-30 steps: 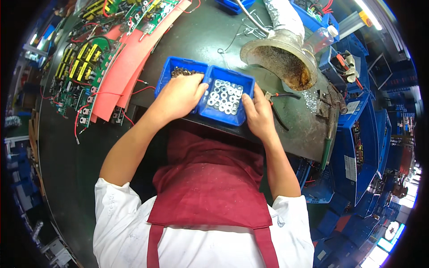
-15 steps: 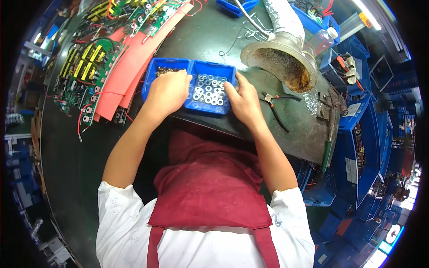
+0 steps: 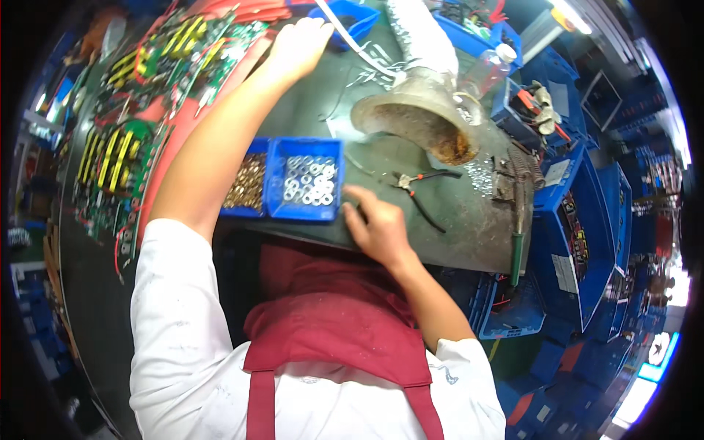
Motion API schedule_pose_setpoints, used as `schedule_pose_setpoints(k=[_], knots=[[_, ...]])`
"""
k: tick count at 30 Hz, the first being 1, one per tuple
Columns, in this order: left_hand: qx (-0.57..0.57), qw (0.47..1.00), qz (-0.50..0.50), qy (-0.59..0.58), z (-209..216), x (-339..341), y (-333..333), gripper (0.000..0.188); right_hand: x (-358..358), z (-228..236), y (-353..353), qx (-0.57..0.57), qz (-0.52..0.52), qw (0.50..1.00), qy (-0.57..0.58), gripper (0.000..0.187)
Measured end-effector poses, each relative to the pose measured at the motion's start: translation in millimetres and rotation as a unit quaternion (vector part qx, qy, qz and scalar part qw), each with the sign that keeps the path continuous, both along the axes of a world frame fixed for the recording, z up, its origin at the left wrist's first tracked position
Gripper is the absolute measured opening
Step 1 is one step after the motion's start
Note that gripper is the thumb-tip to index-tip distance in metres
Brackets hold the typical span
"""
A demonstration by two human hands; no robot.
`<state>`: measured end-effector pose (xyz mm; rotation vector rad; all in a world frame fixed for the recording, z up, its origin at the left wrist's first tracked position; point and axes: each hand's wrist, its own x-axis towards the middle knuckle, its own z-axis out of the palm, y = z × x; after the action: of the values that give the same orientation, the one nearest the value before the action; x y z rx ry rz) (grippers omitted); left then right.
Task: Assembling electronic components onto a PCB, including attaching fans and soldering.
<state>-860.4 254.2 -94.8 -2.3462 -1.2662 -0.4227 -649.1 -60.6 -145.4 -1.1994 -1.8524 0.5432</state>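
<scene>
Close beside the right hand: shiny metal rings

The left fisheye camera rides up there on the head, facing steeply down, the maroon bib apron close below, the right hand and workbench beyond, the left hand farther out.

Two hands, two joined bins and one bottle show.
</scene>
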Motion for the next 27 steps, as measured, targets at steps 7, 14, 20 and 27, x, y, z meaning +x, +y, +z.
schedule_pose_setpoints(k=[7,14,20,27], knots=[[0.004,0.999,-0.027,0.043,-46.0,-15.3,67.7,0.019,-6.0,1.7,10.2,0.058,0.040,0.997,0.015,0.028],[0.044,0.989,0.012,0.138,-21.1,-7.6,-15.3,0.010,-3.7,-3.4,14.0,0.088,0.024,0.993,0.070,0.033],[0.029,0.985,0.054,0.160,-3.1,-30.7,-127.1,0.006,0.0,1.9,-6.9,0.076,0.042,0.995,0.056,0.031],[0.008,0.985,0.077,0.154,11.0,-66.7,-211.0,0.004,3.5,8.7,-17.9,-0.016,0.016,0.994,0.105,0.019]])
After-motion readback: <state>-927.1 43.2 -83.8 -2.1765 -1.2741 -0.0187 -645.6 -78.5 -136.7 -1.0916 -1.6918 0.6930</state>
